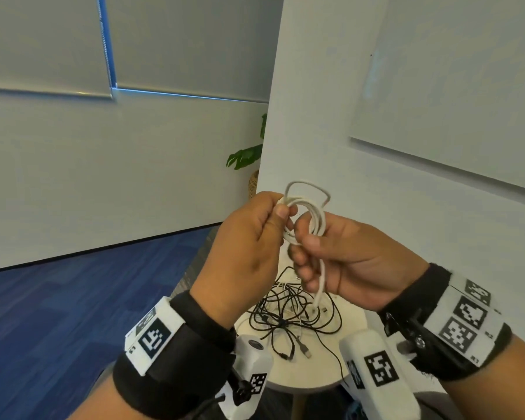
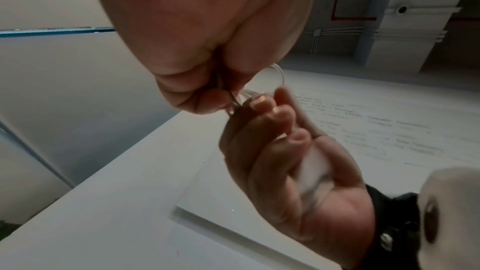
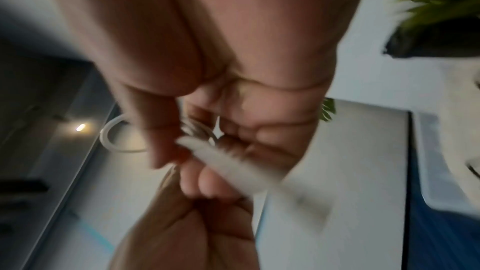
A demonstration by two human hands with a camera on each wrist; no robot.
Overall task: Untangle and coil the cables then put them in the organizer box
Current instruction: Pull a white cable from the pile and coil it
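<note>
A white cable (image 1: 311, 213) is wound into a small coil held up in the air between both hands. My left hand (image 1: 252, 231) pinches the coil's left side between thumb and fingers. My right hand (image 1: 340, 259) curls round the coil's right side, and the cable's loose tail (image 1: 321, 283) hangs down through its fingers. In the left wrist view the coil (image 2: 278, 75) shows as a thin loop past my left fingers (image 2: 192, 98). In the right wrist view the tail (image 3: 233, 161) is blurred. No organizer box is in view.
Below the hands a round white table (image 1: 325, 371) carries a tangle of black and white cables (image 1: 294, 316) with USB plugs. A white wall with a whiteboard (image 1: 452, 86) stands to the right. Blue carpet (image 1: 73, 283) lies to the left, and a green plant (image 1: 246, 156) stands behind.
</note>
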